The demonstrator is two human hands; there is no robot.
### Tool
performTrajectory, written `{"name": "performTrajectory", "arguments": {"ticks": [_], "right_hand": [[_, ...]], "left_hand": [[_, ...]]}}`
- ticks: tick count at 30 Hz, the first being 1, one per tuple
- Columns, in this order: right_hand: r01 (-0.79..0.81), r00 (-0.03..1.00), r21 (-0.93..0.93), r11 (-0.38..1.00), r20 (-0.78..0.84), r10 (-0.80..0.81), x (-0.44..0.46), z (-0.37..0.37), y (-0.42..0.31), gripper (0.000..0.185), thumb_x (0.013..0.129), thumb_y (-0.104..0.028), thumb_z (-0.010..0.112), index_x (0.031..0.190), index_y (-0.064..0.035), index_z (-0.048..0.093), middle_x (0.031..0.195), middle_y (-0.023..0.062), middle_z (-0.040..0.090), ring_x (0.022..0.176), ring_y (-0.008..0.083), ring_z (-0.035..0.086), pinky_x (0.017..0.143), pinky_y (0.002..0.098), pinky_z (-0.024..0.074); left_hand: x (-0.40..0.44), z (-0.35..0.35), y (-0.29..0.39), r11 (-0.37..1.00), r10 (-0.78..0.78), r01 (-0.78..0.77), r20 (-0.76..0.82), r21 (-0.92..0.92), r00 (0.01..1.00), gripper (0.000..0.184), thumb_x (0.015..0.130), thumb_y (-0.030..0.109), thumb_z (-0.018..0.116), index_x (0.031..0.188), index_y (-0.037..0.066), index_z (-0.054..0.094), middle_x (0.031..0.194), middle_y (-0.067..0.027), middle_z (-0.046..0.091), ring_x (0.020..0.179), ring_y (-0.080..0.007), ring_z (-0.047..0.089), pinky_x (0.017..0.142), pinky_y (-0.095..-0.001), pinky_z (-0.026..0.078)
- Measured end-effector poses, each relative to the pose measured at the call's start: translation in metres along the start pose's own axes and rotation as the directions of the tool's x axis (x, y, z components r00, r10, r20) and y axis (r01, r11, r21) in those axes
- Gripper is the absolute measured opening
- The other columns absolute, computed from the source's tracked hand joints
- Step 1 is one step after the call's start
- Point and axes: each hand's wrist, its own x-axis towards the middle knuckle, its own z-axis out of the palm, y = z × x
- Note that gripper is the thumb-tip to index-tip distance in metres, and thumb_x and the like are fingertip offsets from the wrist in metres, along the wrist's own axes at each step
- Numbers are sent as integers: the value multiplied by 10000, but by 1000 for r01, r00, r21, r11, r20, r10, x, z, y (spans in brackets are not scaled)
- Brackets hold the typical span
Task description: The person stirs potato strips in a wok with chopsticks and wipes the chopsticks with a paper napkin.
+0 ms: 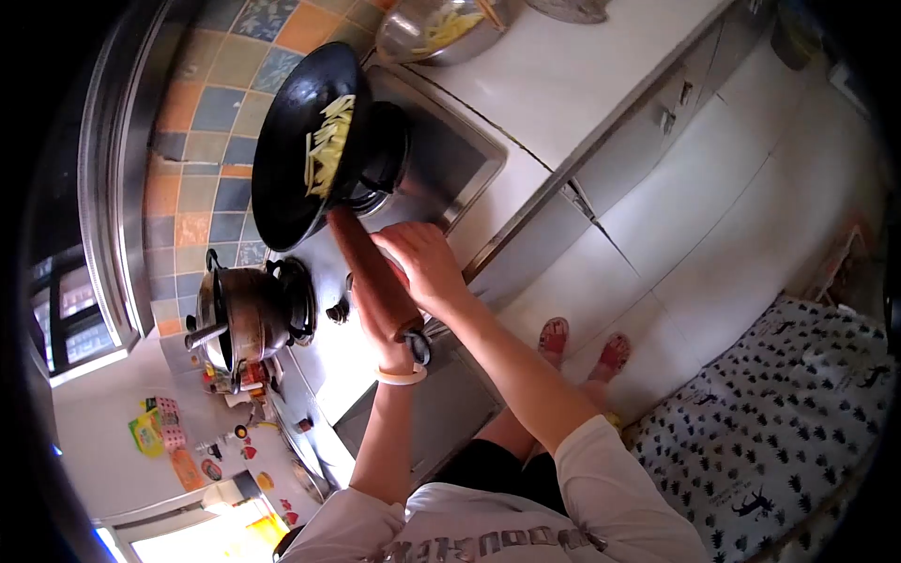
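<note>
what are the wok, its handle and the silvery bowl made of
Wok: dark metal, probably iron, black with faint highlights. Handle: likely wood, reddish-brown and smooth-looking, though possibly plastic. Bowl: polished metal, perhaps stainless steel, given its reflections.

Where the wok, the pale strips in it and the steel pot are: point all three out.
Wok [280,155]: head view, on its bare black inside.
Pale strips [328,153]: head view, mid-pile.
Steel pot [259,314]: head view, on its outer wall.

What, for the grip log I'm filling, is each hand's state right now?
Left hand: partly hidden behind the handle; grip cannot be told.
Right hand: beside the handle; open or closed cannot be told.
</note>
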Motion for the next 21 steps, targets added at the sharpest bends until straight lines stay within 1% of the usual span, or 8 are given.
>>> {"name": "performTrajectory", "arguments": {"ticks": [2, 5, 6, 9, 11, 14, 16, 21], "right_hand": [[-21, 996, -4, 1000, -88, 20, 0, -9, 3, 364, 771, -63, 673, 1122, -102, 586, 1016, 65, 609, 947, 273, 563, 826, 393, 428], [-46, 979, 10, 999, -198, 47, 1, -25, 5, 375, 771, -60, 671, 1135, -103, 595, 1024, 62, 614, 944, 266, 566, 834, 394, 435], [-47, 972, 3, 999, -228, 46, 0, -30, 4, 379, 770, -56, 670, 1140, -103, 599, 1022, 59, 617, 945, 259, 568, 837, 392, 436], [-83, 950, -18, 996, -304, 74, -3, -35, 8, 383, 767, -54, 664, 1141, -90, 595, 1001, 65, 625, 964, 249, 573, 859, 391, 427], [-153, 954, -89, 984, -275, 124, -7, -34, 16, 440, 748, -42, 657, 1177, -65, 563, 1020, 77, 615, 995, 245, 567, 906, 398, 402], [-151, 963, -188, 970, -252, 100, -9, -29, 19, 491, 748, -84, 636, 1224, -29, 528, 1061, 81, 596, 1025, 234, 547, 935, 390, 381], [-178, 963, -198, 964, -236, 129, -8, -30, 19, 485, 763, -107, 624, 1227, -12, 522, 1053, 84, 597, 1029, 232, 546, 934, 387, 382], [-199, 960, -230, 953, -241, 143, -7, -31, 19, 467, 786, -124, 588, 1225, 17, 517, 1037, 91, 594, 1028, 226, 545, 931, 376, 383]], "left_hand": [[3, 11, 3, 979, 72, -83, 66, 185, 995, 563, 962, 247, 520, 1434, 39, 293, 1460, -128, 346, 1359, -236, 318, 1115, -387, 251], [4, 24, 21, 972, 40, -72, 142, 223, 989, 629, 947, 290, 535, 1451, 47, 248, 1508, -148, 257, 1398, -292, 234, 1138, -442, 169], [3, 25, 21, 978, 12, -45, 160, 202, 987, 637, 947, 296, 531, 1446, 19, 248, 1503, -158, 264, 1389, -290, 258, 1137, -435, 174], [1, 32, 23, 973, 69, -124, 265, 194, 962, 608, 963, 247, 491, 1442, -20, 228, 1480, -193, 288, 1378, -301, 278, 1131, -426, 192], [-4, 41, 26, 978, 23, -79, 278, 194, 960, 623, 971, 216, 475, 1471, 16, 161, 1438, -204, 343, 1340, -301, 339, 1109, -422, 248], [-9, 43, 25, 980, -56, -4, 294, 201, 954, 647, 981, 148, 432, 1502, 81, 53, 1417, -204, 370, 1299, -301, 393, 1079, -403, 314], [-12, 42, 19, 987, -81, 38, 285, 155, 955, 649, 974, 106, 405, 1504, 82, 32, 1427, -203, 359, 1300, -298, 392, 1079, -396, 316], [-17, 52, 25, 989, -112, 78, 295, 125, 949, 654, 983, 171, 448, 1510, 96, 69, 1468, -158, 325, 1325, -271, 364, 1105, -402, 283]]}}
